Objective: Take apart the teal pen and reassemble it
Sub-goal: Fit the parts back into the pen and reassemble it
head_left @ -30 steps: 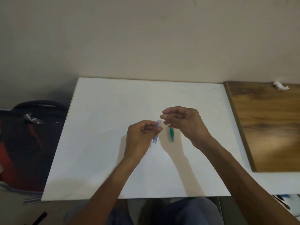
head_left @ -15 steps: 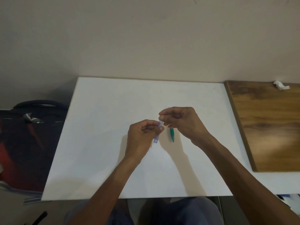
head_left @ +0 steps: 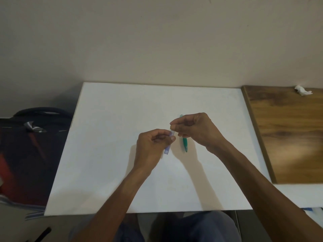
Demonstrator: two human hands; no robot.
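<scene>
My left hand point(head_left: 153, 145) grips a short translucent bluish pen barrel point(head_left: 167, 150) and holds it tilted just above the white table point(head_left: 113, 119). My right hand point(head_left: 195, 128) has its thumb and forefinger pinched together at the barrel's upper end. Whatever is between those fingertips is hidden. A teal pen part point(head_left: 185, 144) lies on the table below the right hand, its far end partly hidden behind the fingers.
A wooden board point(head_left: 288, 137) adjoins the table on the right, with a crumpled white tissue point(head_left: 302, 90) at its far edge. A dark bag point(head_left: 26, 145) sits on the floor to the left. A plain wall stands behind the table.
My right hand has moved left and slightly down, bringing its pinched fingertips to the top of the barrel. The left hand and the teal part have stayed in place.
</scene>
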